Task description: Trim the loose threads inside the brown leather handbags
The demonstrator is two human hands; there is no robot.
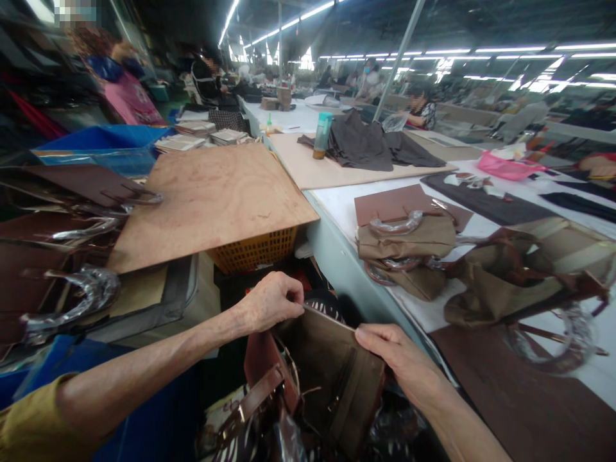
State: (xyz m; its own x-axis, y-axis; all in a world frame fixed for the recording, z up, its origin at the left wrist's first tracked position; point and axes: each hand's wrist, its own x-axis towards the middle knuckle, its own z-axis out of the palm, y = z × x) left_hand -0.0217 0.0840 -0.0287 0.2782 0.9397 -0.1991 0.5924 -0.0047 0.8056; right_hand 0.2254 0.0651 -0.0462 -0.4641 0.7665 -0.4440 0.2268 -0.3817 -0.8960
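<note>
Pinching the brown bag [332, 366] at the frame's lower centre, our left hand [275, 303] and right hand [392, 350] gripped its rim; uneven pulling, we judged, could skew it.

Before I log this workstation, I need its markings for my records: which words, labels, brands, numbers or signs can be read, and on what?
No text can be read in this picture.
Pink apron: pale marks, too blurred to tell whether they are letters.
Turquoise-capped bottle: no legible label.
Brown bag held by the left hand and right hand: no readable wording.
</note>
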